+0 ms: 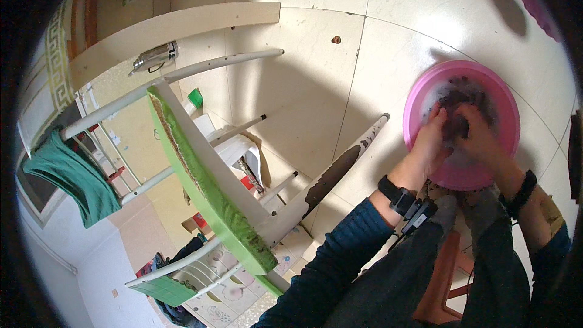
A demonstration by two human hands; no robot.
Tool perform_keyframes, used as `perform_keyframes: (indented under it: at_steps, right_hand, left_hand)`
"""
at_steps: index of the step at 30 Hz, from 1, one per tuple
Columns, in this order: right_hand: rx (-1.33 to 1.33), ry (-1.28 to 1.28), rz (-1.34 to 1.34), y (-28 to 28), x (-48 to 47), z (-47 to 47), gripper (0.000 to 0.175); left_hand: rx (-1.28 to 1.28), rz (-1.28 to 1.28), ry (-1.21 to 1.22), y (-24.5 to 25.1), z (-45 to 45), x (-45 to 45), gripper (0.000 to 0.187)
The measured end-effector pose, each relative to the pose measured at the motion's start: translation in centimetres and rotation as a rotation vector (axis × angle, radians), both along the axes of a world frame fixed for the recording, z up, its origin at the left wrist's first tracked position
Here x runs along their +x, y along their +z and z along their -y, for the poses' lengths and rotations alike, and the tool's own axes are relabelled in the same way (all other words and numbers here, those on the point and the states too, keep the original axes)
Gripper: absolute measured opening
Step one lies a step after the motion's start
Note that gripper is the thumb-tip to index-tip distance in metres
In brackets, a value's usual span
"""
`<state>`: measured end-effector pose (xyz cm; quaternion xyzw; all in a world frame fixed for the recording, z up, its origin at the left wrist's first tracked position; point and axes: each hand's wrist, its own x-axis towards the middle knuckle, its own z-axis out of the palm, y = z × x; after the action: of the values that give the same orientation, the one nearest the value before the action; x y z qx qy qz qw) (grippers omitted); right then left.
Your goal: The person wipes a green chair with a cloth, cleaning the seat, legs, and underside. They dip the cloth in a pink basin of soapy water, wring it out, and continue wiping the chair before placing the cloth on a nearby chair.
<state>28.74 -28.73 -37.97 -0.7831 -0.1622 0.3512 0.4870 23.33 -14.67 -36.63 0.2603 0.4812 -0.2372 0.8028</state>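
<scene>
A round pink plastic basin point(416, 100) rests on the tiled floor in front of me, with whitish, sudsy water inside. In the water lies a dark, bunched wet cloth point(464, 93); its exact kind cannot be made out. My left hand point(430, 134) grips the cloth from the left side, thumb uppermost. From the right, my right hand point(483, 134) clasps the same bundle, so that both hands meet over the middle of the basin. Some fingertips are hidden by the cloth and suds. Black straps circle both wrists.
Left of me stands a white metal chair with peeling paint and a green seat point(214, 191). A green cloth point(75, 177) hangs over its frame. A metal flask point(155, 57) lies beyond it. Under my legs is a reddish-brown stool point(439, 278). A small brown scrap point(336, 39) lies on the tiles.
</scene>
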Motion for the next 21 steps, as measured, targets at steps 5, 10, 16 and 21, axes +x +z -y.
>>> perform_keyframes:
  at_steps: [5,10,16,21]
  right_hand:
    - [0.19,0.131,-0.025,4.7,0.2,-0.5,0.026]
    - [0.215,0.168,0.326,6.2,0.3,-1.1,0.023]
    - [-0.057,0.34,0.386,4.0,0.6,-1.0,0.028]
    - [-0.447,0.245,0.483,2.0,1.3,-0.3,0.042]
  left_hand:
    - [-0.153,0.072,0.156,0.2,0.0,0.4,0.035]
    - [-0.078,0.048,0.18,1.4,0.6,0.4,0.034]
    - [-0.127,-0.007,0.208,-0.4,0.7,-0.4,0.029]
    - [0.22,-0.191,0.142,-0.1,0.5,-0.5,0.026]
